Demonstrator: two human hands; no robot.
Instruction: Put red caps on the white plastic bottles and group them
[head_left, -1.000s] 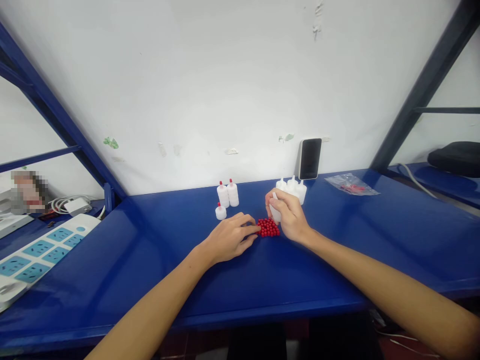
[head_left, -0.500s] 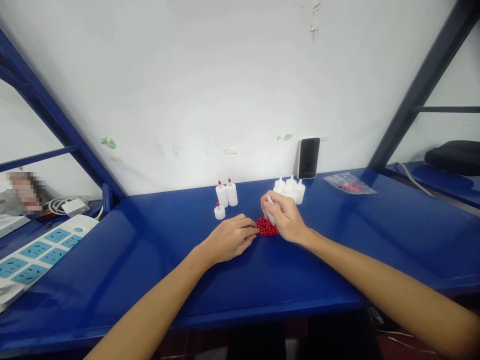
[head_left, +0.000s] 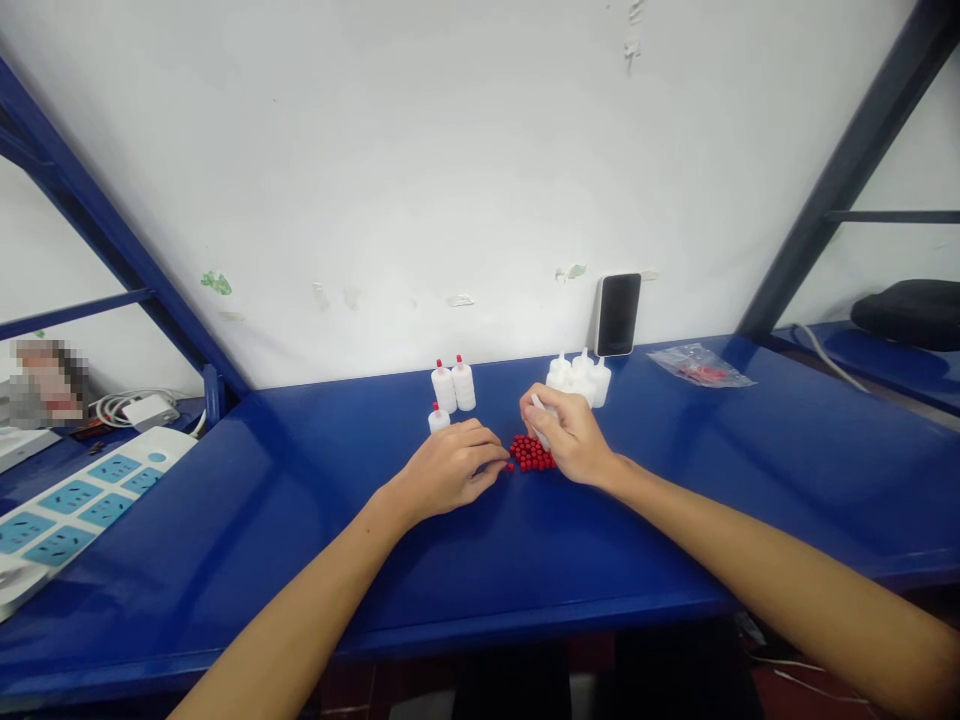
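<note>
Glossy blue flat table (head_left: 300, 560) underneath. Left hand (head_left: 450, 467): thumb and fingertips nearly together. Right hand (head_left: 571, 437): fingers curled tight. Farther back, upright white plastic bottles with bare nozzles (head_left: 579, 380), grouped; near the left hand, three white plastic bottles with red tips (head_left: 463, 388). Clamped in the right hand: one tilted white plastic nozzle bottle (head_left: 538, 404). Between the hands: small rounded red caps (head_left: 531, 454), densely packed. One loose red cap (head_left: 511, 467) at the left fingertips; grip cannot be determined.
</note>
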